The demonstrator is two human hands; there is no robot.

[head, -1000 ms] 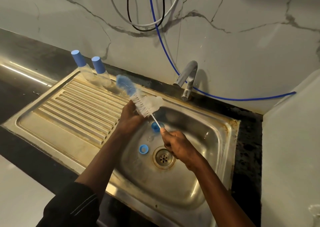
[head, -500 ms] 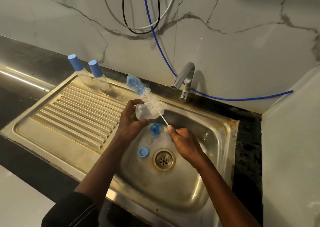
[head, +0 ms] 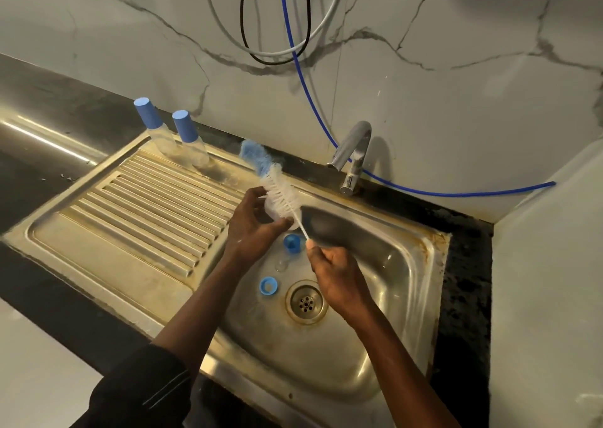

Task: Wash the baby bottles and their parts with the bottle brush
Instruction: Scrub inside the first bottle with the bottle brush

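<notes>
Over the steel sink basin (head: 385, 284), my left hand (head: 254, 228) grips a small clear baby bottle (head: 272, 210), mostly hidden by fingers and bristles. My right hand (head: 336, 274) pinches the thin white handle of the bottle brush (head: 277, 187), whose white bristles lie against the bottle and whose blue tip points up and left. In the basin lie a blue cap (head: 291, 243), a blue ring (head: 268, 286) and a clear teat (head: 281, 264). Two capped bottles (head: 176, 140) stand at the back of the drainboard.
The ribbed drainboard (head: 146, 212) lies to the left, the drain (head: 306, 302) under my right hand. A tap (head: 354, 153) rises behind the basin, with a blue hose (head: 456, 192) and hanging cables on the marble wall. A white block (head: 548, 297) borders the right.
The brush has shifted along the bottle, its blue tip swinging a little right and up. Both hands stay over the basin with the same grips.
</notes>
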